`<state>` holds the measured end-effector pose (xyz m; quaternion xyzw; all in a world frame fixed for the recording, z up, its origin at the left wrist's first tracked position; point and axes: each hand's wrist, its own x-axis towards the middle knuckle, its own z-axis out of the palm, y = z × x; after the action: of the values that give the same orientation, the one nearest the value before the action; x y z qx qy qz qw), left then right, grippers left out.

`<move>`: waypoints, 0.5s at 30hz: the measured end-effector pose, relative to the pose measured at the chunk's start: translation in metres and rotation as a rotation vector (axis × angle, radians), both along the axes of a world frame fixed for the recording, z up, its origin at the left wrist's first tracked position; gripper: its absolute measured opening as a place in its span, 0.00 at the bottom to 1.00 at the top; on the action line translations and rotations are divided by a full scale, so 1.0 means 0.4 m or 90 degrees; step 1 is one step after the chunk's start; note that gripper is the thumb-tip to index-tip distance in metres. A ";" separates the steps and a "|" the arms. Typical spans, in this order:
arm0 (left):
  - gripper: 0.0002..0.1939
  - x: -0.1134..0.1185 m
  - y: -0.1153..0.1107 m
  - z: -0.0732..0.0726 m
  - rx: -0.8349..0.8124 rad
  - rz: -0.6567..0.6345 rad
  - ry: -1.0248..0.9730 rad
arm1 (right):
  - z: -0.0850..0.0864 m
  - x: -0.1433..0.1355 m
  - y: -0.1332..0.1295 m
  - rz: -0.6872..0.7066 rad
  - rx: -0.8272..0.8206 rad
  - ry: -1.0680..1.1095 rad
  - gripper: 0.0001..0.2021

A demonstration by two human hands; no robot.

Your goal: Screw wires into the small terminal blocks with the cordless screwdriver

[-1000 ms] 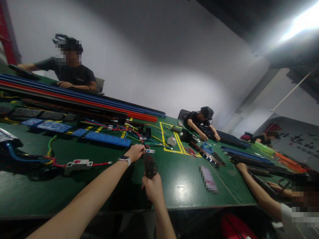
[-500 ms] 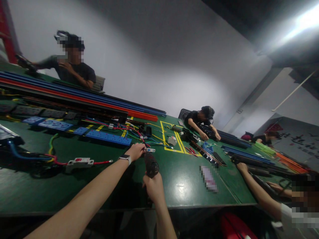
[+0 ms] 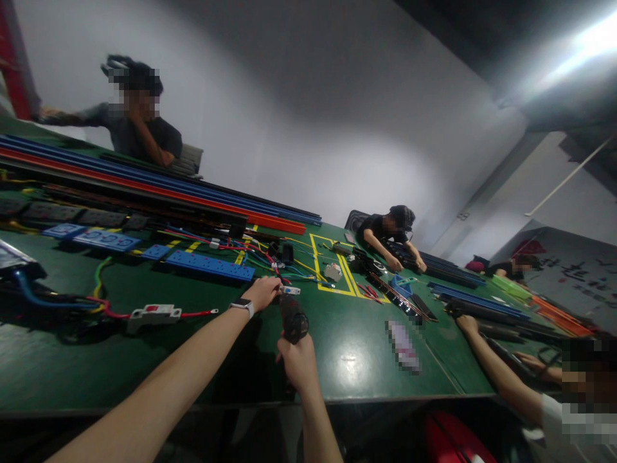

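Observation:
My right hand [image 3: 299, 360] is wrapped round the handle of a black power screwdriver [image 3: 293, 316], which points away from me. At its front end lies a small white and blue part [image 3: 291, 290]. My left hand [image 3: 265, 292], with a watch [image 3: 243, 307] on the wrist, has its fingers closed beside the tool's tip; what they grip is too small to make out. Just beyond are coloured wires [image 3: 277, 265]. A white breaker [image 3: 154, 315] with red leads lies to the left of my left forearm.
Blue socket strips [image 3: 209, 265] lie at the left, with long blue and red rails [image 3: 270, 222] behind. A pixelated pale item [image 3: 403, 347] and red-handled tools [image 3: 370, 294] lie to the right. Several people sit round the green table [image 3: 351, 373]; one arm [image 3: 501, 370] reaches in at the right.
The person at the far left has moved a hand up to the face and the other arm has shifted. My hands and the screwdriver stay almost where they were.

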<state>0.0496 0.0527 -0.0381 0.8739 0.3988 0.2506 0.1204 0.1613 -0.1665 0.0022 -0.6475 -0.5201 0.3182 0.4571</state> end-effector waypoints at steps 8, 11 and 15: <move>0.10 -0.001 0.002 0.000 0.008 -0.008 0.008 | -0.012 0.000 0.003 -0.007 0.006 -0.014 0.08; 0.10 -0.001 -0.002 0.006 0.000 -0.003 0.013 | -0.012 -0.001 0.003 -0.007 0.009 -0.018 0.08; 0.10 -0.002 -0.010 0.013 -0.004 -0.002 0.003 | -0.009 -0.001 0.002 0.000 0.010 -0.014 0.07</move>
<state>0.0488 0.0489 -0.0330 0.8748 0.3984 0.2470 0.1227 0.1607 -0.1657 -0.0016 -0.6473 -0.5274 0.3069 0.4567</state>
